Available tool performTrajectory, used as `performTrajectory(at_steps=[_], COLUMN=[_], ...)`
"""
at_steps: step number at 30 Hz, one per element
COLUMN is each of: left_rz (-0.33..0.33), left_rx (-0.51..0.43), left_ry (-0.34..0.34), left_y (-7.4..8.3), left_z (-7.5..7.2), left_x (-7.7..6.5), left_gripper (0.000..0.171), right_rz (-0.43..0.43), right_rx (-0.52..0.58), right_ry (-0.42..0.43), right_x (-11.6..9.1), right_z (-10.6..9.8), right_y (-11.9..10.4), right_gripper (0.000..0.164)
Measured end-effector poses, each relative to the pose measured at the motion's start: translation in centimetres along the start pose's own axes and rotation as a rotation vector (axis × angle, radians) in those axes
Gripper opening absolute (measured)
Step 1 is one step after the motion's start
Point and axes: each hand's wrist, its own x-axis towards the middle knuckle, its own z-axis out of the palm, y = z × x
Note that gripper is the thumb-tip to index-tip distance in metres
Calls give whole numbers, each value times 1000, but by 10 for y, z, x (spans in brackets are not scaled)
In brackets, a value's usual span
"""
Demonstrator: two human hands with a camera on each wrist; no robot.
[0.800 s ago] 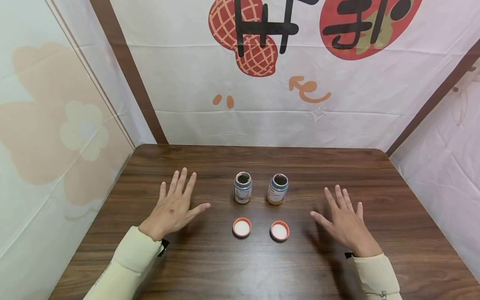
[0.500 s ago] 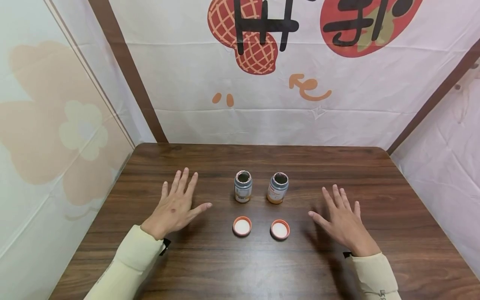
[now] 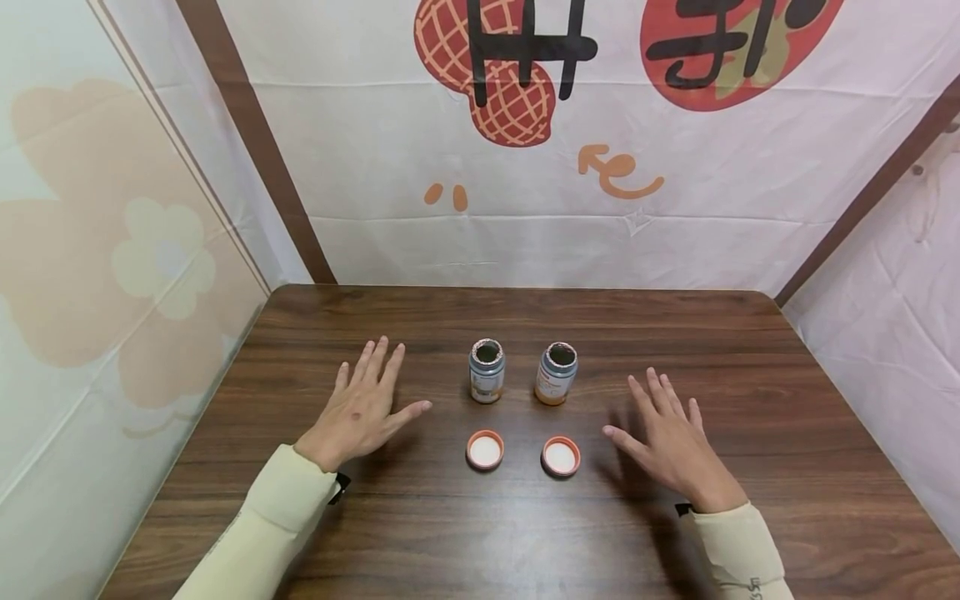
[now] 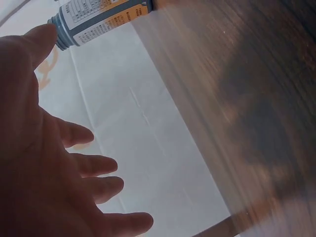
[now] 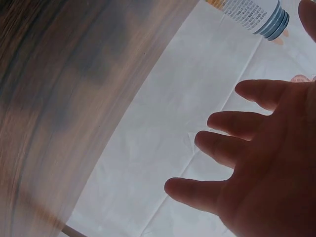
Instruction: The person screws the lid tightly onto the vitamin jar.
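wooden table point(image 3: 450, 542), two jars point(image 3: 487, 383) point(image 3: 554, 386) and two lids point(image 3: 485, 452) point(image 3: 561, 457) between empty, spread-fingered hands point(image 3: 358, 417) point(image 3: 673, 448)

Dark wood-grain tabletop point(image 3: 480, 533), white fabric backdrop point(image 3: 375, 150), red prints point(image 3: 517, 121), brown strips point(image 3: 255, 133), pale flower print point(image 3: 97, 242)

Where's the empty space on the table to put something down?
The table is bare on the near side of the left lid and right lid, and beyond the left jar and right jar. It's crowded in the middle, between the left hand and right hand.
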Motion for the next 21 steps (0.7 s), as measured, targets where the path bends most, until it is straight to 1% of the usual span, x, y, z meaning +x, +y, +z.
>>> performTrajectory(at_steps=[8,21], left_rz=[21,55], left_rx=[-4,-46], left_ry=[26,40], left_y=[2,6], left_z=[5,11], left_x=[4,11], left_gripper=[92,86], right_rz=[-52,-135], right_rx=[-15,-13], right_ry=[31,67], right_x=[0,3], right_z=[5,11], right_y=[-3,-12], right_gripper=[83,76])
